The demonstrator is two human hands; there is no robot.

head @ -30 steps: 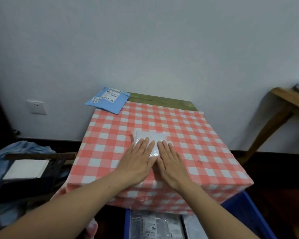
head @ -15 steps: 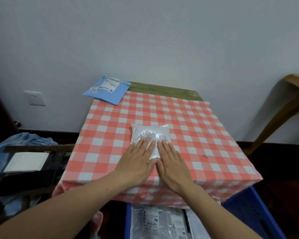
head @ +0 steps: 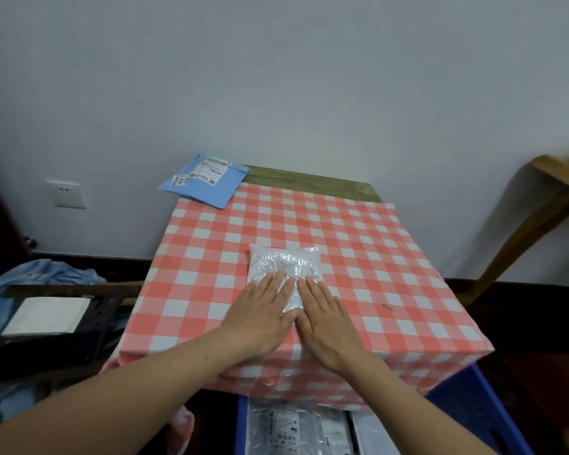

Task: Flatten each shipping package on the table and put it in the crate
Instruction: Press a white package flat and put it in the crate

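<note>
The white package (head: 284,267) is seen near the middle of the desk (head: 391,257), its near end pressed under the flat, straight fingers of the left hand (head: 260,315) and right hand (head: 326,321), nothing being gripped, while the blue crate (head: 470,412) is set below the near edge, nearer the right hand

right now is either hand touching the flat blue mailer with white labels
No, the left hand and right hand both press the crinkly white plastic package; the flat blue mailer lies apart at the far left corner.
</note>
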